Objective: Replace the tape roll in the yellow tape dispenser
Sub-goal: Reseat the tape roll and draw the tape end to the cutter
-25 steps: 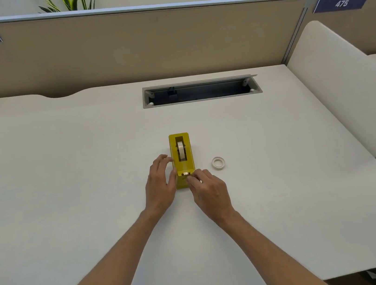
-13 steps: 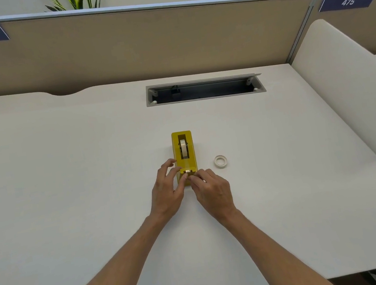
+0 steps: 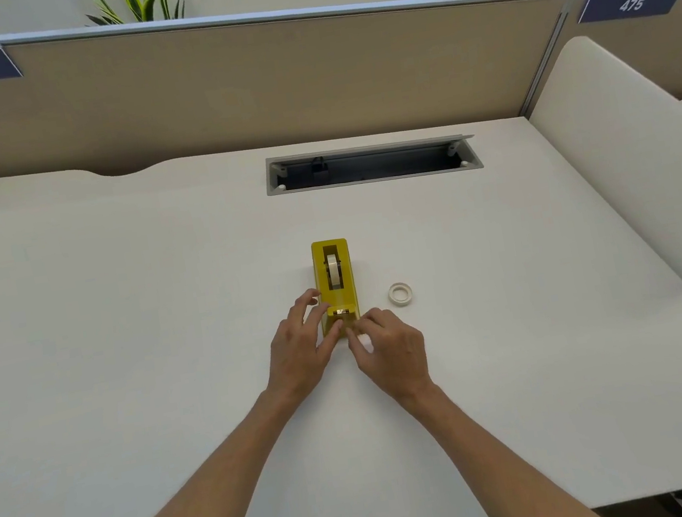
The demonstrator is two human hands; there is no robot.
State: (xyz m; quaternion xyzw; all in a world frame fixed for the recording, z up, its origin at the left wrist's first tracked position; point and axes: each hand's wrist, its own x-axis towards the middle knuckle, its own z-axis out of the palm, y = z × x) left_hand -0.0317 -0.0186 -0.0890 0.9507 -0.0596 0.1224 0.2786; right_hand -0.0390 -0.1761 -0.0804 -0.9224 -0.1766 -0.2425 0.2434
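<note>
Yellow tape dispenser (image 3: pixel 334 279) between both hands, left hand (image 3: pixel 299 348) bracing it, right hand (image 3: pixel 392 348) pinching tape end

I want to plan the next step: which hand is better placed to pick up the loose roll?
Probably the right hand: the loose roll lies on its side of the dispenser.

Bright even light, soft shadows — wide-angle bowing at edges

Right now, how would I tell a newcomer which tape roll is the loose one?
On the pale desk, find the yellow dispenser at its middle. The loose roll lies flat just right of it, apart from both hands, unlike the roll standing upright inside the dispenser.
</note>
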